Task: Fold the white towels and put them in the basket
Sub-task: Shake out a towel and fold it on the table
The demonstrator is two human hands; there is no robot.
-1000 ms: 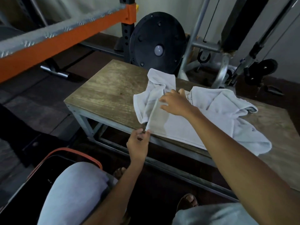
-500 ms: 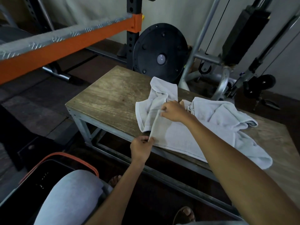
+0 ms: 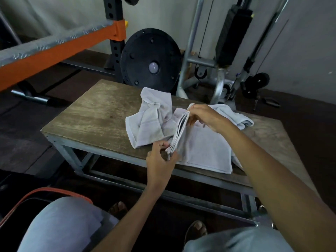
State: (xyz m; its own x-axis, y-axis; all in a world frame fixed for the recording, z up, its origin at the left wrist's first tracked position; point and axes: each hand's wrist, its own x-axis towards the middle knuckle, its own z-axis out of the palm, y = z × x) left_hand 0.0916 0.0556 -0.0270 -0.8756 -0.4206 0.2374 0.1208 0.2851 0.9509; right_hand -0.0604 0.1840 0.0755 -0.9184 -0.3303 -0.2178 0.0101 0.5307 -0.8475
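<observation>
— What has changed with the white towel (image 3: 205,148)?
— Its folded edge lay low on the counter (image 3: 94,117) half a second ago. Now it stands lifted in layers. The left hand (image 3: 160,159) pinches the near end with curled fingers, and the right hand (image 3: 203,117) grips the far end.
— And the others?
— A crumpled towel (image 3: 152,122) lies just beside it on the left, and a third towel (image 3: 234,115) is bunched behind the right hand. The orange-rimmed basket (image 3: 45,189) sits on the floor by the person's left knee.

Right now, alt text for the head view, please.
Left hand and right hand hold up the edge of a white towel on a wooden table, pinching its near and far ends. A crumpled towel lies beside it; the orange-rimmed basket is lower left.
</observation>
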